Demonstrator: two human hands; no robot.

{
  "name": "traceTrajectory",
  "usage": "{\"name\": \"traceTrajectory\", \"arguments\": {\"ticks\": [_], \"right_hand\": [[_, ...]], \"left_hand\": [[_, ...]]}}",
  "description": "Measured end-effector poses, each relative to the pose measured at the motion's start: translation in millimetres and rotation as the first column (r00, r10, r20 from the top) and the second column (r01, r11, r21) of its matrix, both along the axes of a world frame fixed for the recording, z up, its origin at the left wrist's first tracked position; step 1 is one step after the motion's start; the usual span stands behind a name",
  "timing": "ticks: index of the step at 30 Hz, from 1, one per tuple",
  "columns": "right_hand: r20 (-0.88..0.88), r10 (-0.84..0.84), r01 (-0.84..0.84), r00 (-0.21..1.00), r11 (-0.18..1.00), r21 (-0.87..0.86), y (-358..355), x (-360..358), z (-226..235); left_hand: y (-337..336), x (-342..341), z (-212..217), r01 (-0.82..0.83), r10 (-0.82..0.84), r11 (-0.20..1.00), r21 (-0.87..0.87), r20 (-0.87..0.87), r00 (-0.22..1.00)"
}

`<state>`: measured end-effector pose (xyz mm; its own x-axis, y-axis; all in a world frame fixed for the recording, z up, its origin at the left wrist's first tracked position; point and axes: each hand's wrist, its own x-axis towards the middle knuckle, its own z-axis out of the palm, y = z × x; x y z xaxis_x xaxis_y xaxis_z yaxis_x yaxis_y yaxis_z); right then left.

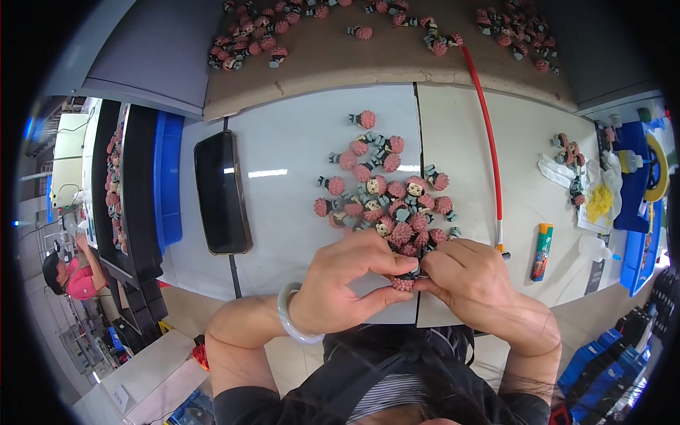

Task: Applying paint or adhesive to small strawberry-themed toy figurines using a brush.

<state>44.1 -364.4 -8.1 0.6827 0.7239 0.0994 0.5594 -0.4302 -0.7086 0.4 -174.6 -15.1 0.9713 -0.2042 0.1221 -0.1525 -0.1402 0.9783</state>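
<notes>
One figurine in both hands, printed tube

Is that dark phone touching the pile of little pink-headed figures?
No, the phone lies left of the piled figures, with white tabletop showing between them.
</notes>
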Motion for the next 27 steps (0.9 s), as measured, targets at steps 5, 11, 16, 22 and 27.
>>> {"name": "traceTrajectory", "arguments": {"ticks": [5, 11, 16, 22, 27], "right_hand": [[-0.009, 0.009, -0.009, 1.000, 1.000, -0.005, -1.4, -0.2, 1.4], [-0.032, 0.030, -0.030, 0.999, 1.000, 0.009, -1.5, -0.3, -0.7], [-0.027, 0.038, -0.038, 0.999, 0.999, -0.022, -3.8, 2.5, 2.5], [0.054, -0.014, 0.009, 0.998, 0.997, 0.081, -4.0, 2.6, 0.4], [0.072, 0.009, -0.012, 0.997, 0.999, 0.034, -1.5, 2.2, -1.5]], "left_hand": [[-1.1, 1.6, 1.8, 0.006, -0.006, 1.000, -0.013, 0.000, 1.000], [-1.2, 1.0, 1.1, 0.006, -0.006, 1.000, -0.013, 0.003, 1.000], [-1.5, 1.4, 0.3, 0.007, -0.007, 1.000, 0.014, 0.015, 1.000], [-3.3, 2.3, 4.6, -0.041, 0.034, 0.994, 0.102, 0.070, 0.997], [-2.4, 1.8, 3.5, -0.038, 0.030, 0.996, 0.084, 0.091, 0.995]]}}
